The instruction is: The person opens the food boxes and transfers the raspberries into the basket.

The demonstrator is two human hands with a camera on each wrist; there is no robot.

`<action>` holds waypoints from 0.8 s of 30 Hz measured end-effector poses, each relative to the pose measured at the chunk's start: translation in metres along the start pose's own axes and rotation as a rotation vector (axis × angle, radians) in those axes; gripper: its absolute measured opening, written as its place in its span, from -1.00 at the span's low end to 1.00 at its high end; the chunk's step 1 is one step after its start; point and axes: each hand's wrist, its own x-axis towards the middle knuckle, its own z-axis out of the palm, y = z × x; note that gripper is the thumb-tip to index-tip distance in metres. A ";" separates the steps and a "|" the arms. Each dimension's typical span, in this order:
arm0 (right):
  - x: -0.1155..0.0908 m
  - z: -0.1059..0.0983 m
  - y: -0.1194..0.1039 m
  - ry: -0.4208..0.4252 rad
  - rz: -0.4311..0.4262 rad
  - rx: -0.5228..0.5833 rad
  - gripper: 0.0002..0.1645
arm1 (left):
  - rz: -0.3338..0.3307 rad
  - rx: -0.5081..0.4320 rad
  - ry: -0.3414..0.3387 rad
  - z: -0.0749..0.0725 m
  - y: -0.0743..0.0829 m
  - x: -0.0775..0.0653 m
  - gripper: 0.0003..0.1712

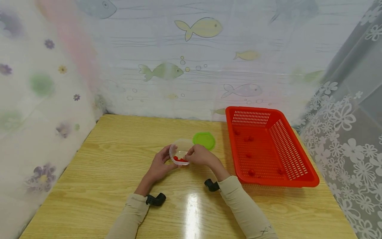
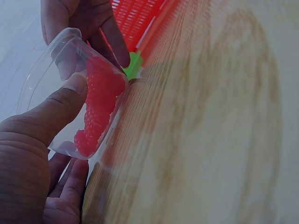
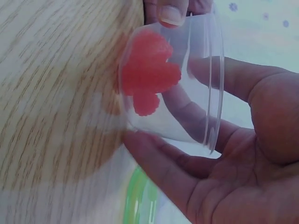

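Note:
My left hand (image 1: 158,164) grips a small clear plastic container (image 1: 182,144), its opening tipped toward me. The thumb lies along the near wall in the left wrist view, other fingers behind and below. Several red raspberries (image 2: 98,105) are heaped at the container's bottom. My right hand (image 1: 200,155) is at the container's right side. Its thumb and a finger reach through the opening, apart from each other close to the raspberries (image 3: 149,70), while the other fingers stay outside by the wall. A bright green lid (image 1: 204,140) lies just behind the right hand.
A large red slatted plastic basket (image 1: 270,181) stands on the right side of the wooden table (image 1: 119,139), with several red raspberries (image 1: 251,172) scattered on its floor. Curtains with fish and flowers hang at the back and both sides.

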 end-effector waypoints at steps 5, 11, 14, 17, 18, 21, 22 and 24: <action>-0.001 -0.002 -0.002 -0.012 -0.014 -0.019 -0.79 | -0.004 0.001 0.009 0.000 0.000 0.000 -0.07; 0.001 -0.004 -0.003 -0.033 0.001 -0.095 -0.70 | 0.001 0.002 0.002 0.000 0.000 0.001 -0.08; 0.002 -0.004 -0.004 -0.036 -0.005 -0.133 -0.66 | 0.000 -0.001 -0.005 0.000 0.000 0.001 -0.08; 0.002 -0.006 -0.005 -0.046 -0.014 -0.159 -0.65 | -0.004 -0.001 -0.008 0.000 0.000 0.001 -0.08; 0.001 -0.006 -0.005 -0.048 -0.018 -0.163 -0.64 | -0.003 -0.001 -0.008 0.000 -0.001 0.001 -0.08; 0.000 -0.006 -0.006 -0.057 -0.030 -0.166 -0.62 | -0.001 0.001 -0.006 0.000 -0.001 0.001 -0.08; 0.000 -0.007 -0.006 -0.058 -0.034 -0.162 -0.61 | 0.000 0.002 -0.005 0.000 -0.001 0.000 -0.07; -0.001 -0.007 -0.006 -0.061 -0.041 -0.150 -0.60 | 0.004 0.003 -0.003 0.000 -0.001 0.000 -0.07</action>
